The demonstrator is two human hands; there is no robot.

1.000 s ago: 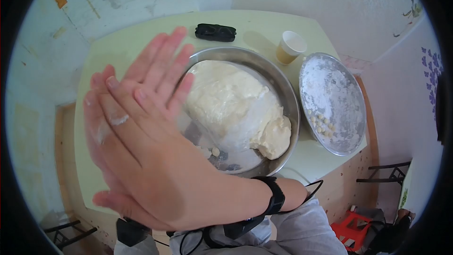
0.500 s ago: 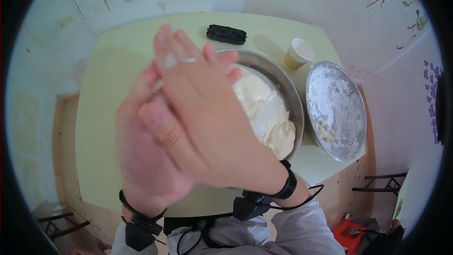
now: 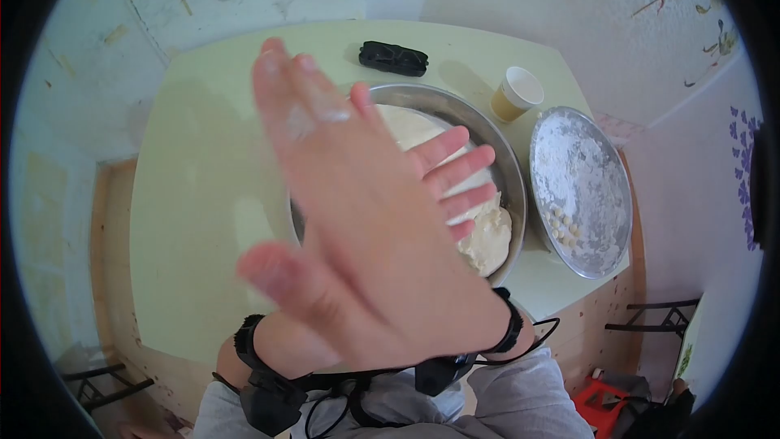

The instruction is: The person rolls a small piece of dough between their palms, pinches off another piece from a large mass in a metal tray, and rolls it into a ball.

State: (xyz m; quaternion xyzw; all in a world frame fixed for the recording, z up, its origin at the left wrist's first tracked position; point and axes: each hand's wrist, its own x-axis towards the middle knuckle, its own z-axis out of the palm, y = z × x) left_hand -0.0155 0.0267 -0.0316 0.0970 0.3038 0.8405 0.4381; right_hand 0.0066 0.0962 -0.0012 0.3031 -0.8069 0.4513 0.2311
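Observation:
Above the table, my right hand [image 3: 357, 203] lies across my left, its fingers stretched to the upper left and its thumb held apart. White smears mark its back near the knuckles. Beneath it, my left hand [image 3: 455, 175] is mostly hidden; its spread fingers stick out to the right over a steel bowl [image 3: 513, 167]. Neither hand holds anything I can see. Pale, soft dough [image 3: 489, 240] fills much of the bowl, below my fingers and apart from them as far as I can tell.
Right of the bowl is an oval metal dish [image 3: 627, 211] with white flour and several small dough bits [image 3: 565, 226]. Behind stand a paper cup [image 3: 517, 94] and a black case-like object [image 3: 393, 58]. A red stool [image 3: 600, 406] is at lower right on the floor.
My hands were pressed together palm to palm. They have slid across each other: the left fingers now point right and show spread, while the right hand still points to the upper left.

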